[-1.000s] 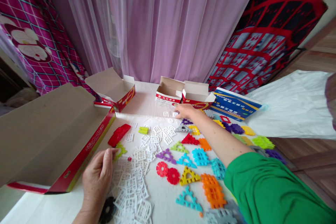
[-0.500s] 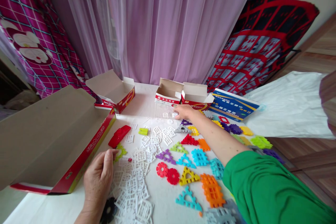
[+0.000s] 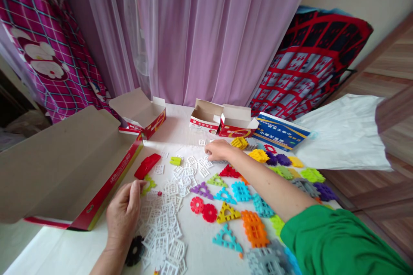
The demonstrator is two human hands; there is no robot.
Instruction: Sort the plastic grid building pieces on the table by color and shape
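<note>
My left hand (image 3: pixel 124 208) is closed at the left of the white pieces, its thumb and forefinger pressed together beside a lime green piece (image 3: pixel 149 184); whatever it may pinch is too small to tell. My right hand (image 3: pixel 217 150) reaches to the far middle of the table, fingers bent down at the upper edge of the white window-shaped pieces (image 3: pixel 171 206); its fingertips are hidden. Just beyond it lies a small white window piece (image 3: pixel 201 142). Near my left hand are a red piece (image 3: pixel 147 166) and a black flower-shaped piece (image 3: pixel 134 250).
A large open box (image 3: pixel 112 180) stands at the left, with a smaller open box (image 3: pixel 155 124) behind it. Two small boxes (image 3: pixel 204 123) and a blue box (image 3: pixel 280 132) stand at the back. Coloured triangles, discs and blocks (image 3: pixel 254 227) spread across the right.
My right hand has drawn back from the small boxes, toward me and slightly left. My left hand has hardly moved. The camera view has shifted a little.
</note>
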